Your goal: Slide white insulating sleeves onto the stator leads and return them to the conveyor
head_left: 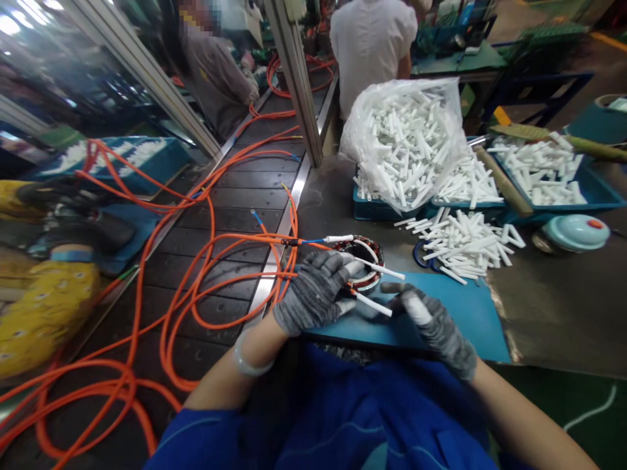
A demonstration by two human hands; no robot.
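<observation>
A ring-shaped wound stator (376,251), with dark red and copper-coloured windings, rests on a blue mat (460,307) before me. White sleeves stick out of it, one (372,304) pointing toward my right hand. My left hand (316,290), in a grey striped glove, grips the stator's left side, its fingers over the rim and partly hiding it. Just right of the ring is my right hand (435,323), also gloved, thumb and forefinger apart, with nothing visible between them. White wrapping covers part of its thumb. An orange cable with a blue lead (313,241) reaches the stator's far side.
Loose white tubes (465,245) lie in a heap beyond the mat. Behind them stand a plastic bag of tubes (406,143) and blue bins (597,189). Orange cables (210,241) sprawl over a slatted conveyor (235,215) at left. A metal post (298,85) rises ahead; other people work nearby.
</observation>
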